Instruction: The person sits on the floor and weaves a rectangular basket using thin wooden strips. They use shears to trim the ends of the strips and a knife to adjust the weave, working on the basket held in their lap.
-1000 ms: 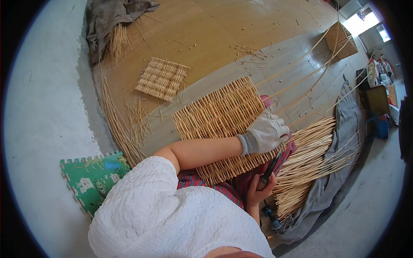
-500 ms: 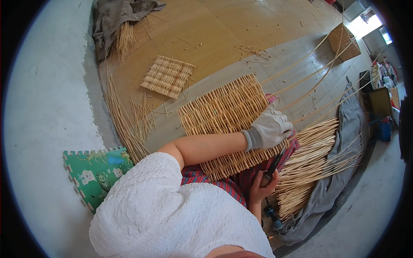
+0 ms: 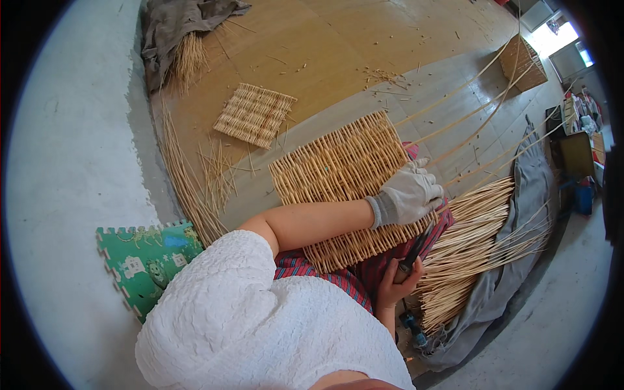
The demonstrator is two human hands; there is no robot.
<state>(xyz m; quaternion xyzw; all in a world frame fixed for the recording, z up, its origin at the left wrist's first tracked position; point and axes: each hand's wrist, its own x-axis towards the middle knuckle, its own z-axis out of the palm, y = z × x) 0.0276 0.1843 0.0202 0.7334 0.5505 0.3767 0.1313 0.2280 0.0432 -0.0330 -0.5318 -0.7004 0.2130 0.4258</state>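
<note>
Across my lap lies a rectangular woven wicker panel [image 3: 338,156], with several long loose rods [image 3: 465,110] running out from its right edge. My left hand [image 3: 411,192], in a pale work glove, reaches across the panel with fingers curled on that edge, closed on it. Lower down on the right, my bare right hand [image 3: 398,283] is closed round the handle of a narrow dark-bladed knife [image 3: 416,253], its blade slanting up toward the panel's lower right corner. The gloved fingertips are partly hidden.
A smaller woven panel [image 3: 255,116] lies on the floor ahead. A thick bundle of wicker rods [image 3: 458,253] rests on grey cloth [image 3: 513,273] at right, near a blue-and-black tool [image 3: 413,328]. More rods [image 3: 185,175] line the left wall, by a green foam mat [image 3: 148,266]. A woven box [image 3: 522,65] stands far right.
</note>
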